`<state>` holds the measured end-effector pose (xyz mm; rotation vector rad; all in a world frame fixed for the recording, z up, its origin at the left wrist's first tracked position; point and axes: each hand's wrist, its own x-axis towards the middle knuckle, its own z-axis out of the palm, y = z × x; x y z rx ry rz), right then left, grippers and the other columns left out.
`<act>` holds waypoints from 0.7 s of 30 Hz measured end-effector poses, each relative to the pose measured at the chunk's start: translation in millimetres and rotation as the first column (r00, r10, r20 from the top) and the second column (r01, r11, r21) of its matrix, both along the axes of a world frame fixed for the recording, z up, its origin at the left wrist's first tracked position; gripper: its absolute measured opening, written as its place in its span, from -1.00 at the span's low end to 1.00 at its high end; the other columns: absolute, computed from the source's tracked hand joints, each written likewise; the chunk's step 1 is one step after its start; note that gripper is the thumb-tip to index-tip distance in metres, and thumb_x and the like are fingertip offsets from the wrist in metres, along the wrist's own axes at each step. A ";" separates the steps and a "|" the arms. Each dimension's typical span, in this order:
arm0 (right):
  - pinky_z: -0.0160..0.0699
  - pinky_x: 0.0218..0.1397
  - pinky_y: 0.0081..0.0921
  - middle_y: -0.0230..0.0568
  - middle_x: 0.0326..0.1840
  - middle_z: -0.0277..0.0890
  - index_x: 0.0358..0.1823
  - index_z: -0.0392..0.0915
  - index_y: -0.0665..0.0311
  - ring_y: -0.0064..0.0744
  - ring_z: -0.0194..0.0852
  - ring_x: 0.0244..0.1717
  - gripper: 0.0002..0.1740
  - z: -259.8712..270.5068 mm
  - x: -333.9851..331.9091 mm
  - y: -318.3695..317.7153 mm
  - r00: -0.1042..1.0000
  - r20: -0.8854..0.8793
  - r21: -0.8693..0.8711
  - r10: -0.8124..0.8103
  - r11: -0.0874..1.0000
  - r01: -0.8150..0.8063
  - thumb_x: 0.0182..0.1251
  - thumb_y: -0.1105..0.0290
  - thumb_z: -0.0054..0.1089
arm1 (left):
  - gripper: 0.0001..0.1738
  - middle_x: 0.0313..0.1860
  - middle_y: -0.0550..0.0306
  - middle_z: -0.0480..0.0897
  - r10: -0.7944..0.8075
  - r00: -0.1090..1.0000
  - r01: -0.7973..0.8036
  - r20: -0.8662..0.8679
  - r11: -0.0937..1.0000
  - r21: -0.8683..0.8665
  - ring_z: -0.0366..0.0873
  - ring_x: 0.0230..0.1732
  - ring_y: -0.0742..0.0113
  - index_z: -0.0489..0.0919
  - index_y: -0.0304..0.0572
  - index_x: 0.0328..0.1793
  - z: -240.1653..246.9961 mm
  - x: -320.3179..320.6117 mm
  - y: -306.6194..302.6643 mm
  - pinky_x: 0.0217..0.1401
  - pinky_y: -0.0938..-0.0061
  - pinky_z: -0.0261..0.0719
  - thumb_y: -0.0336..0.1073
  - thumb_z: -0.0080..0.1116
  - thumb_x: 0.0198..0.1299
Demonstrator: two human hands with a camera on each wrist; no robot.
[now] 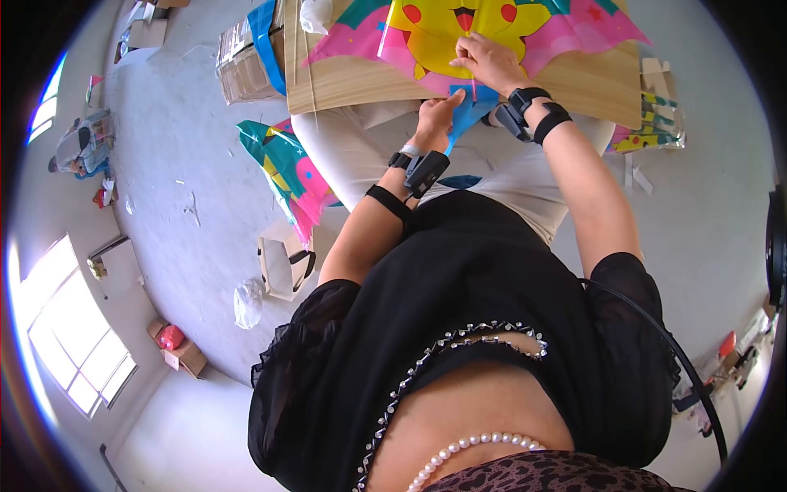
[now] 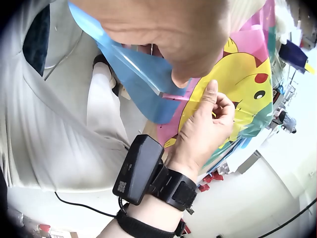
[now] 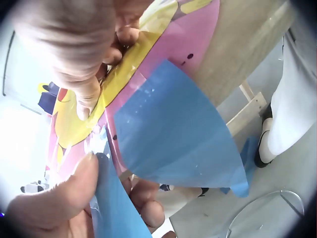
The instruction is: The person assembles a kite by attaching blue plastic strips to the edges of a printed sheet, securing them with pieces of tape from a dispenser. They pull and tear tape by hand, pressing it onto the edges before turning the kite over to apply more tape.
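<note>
A cartoon kite in yellow, pink and green film lies over a wooden tabletop. My left hand grips its blue tail film at the near edge; in the right wrist view the thumb lies on one side of the film, with fingers on the other. My right hand rests on the yellow part just above, fingers curled and thumb extended in the left wrist view. Whether it pinches the film there, I cannot tell. The blue film hangs down past the table edge between the knees.
The wooden tabletop spans the lap. Left of it stands a cardboard box with a blue strap. Another colourful kite hangs low beside the left leg, near an open tote bag. Packaged kites lie at the right.
</note>
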<state>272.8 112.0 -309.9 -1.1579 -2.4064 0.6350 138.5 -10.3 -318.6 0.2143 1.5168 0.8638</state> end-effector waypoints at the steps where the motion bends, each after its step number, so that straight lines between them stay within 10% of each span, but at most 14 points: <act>1: 0.54 -0.18 -0.24 -0.33 -0.30 0.51 -0.22 0.49 0.12 -0.20 0.60 -0.20 -0.72 0.2 0.6 1.6 1.000 0.004 -0.021 0.006 1.000 -0.006 0.44 0.11 0.33 | -0.66 -0.47 0.42 0.47 -0.010 1.000 0.010 0.009 1.000 0.004 0.25 -0.55 0.57 0.67 -0.10 -0.17 -3.0 -1.7 -0.6 -0.49 0.53 0.16 -0.01 0.46 0.28; 10: 0.59 0.04 -0.17 -0.21 -0.03 0.69 -0.09 0.63 0.15 -0.04 0.66 0.02 -0.75 -12.7 12.1 18.1 0.983 -0.172 -0.249 0.069 0.962 -0.111 0.57 0.17 0.09 | -0.69 -0.57 0.43 0.51 0.091 0.996 -0.092 0.018 0.995 0.038 0.25 -0.65 0.58 0.69 -0.07 -0.35 7.6 9.5 3.1 -0.57 0.52 0.12 -0.06 0.56 0.19; 15: 0.59 0.03 -0.12 -0.13 -0.10 0.66 -0.09 0.63 0.17 0.03 0.65 -0.01 -0.74 -14.0 13.7 12.3 0.986 -0.161 -0.228 0.051 0.970 -0.088 0.57 0.15 0.09 | -0.70 -0.37 0.26 0.69 0.091 0.992 -0.094 -0.084 0.995 -0.027 0.55 -0.47 0.45 0.74 -0.22 -0.15 -1.4 16.2 10.5 -0.43 0.51 0.46 -0.17 0.57 0.20; 19: 0.57 0.03 -0.04 -0.05 -0.10 0.59 -0.10 0.60 0.17 0.10 0.61 -0.01 -0.76 -7.4 11.1 10.9 0.986 -0.162 -0.207 0.042 0.976 -0.075 0.57 0.17 0.09 | -0.62 -0.11 0.15 0.74 0.209 0.961 -0.252 0.181 0.931 0.263 0.69 -0.23 0.35 0.63 -0.32 0.14 -9.2 17.7 10.6 -0.18 0.46 0.68 -0.30 0.47 0.30; 21: 0.56 -0.01 -0.03 -0.04 -0.15 0.57 -0.12 0.59 0.18 0.12 0.60 -0.05 -0.79 0.1 11.5 9.1 0.986 -0.164 -0.208 0.039 0.975 -0.074 0.54 0.20 0.13 | -0.64 -0.20 0.28 0.73 0.108 0.946 -0.140 0.304 0.986 0.088 0.64 -0.34 0.49 0.69 -0.19 0.05 -23.2 1.7 6.7 -0.30 0.55 0.59 -0.17 0.52 0.26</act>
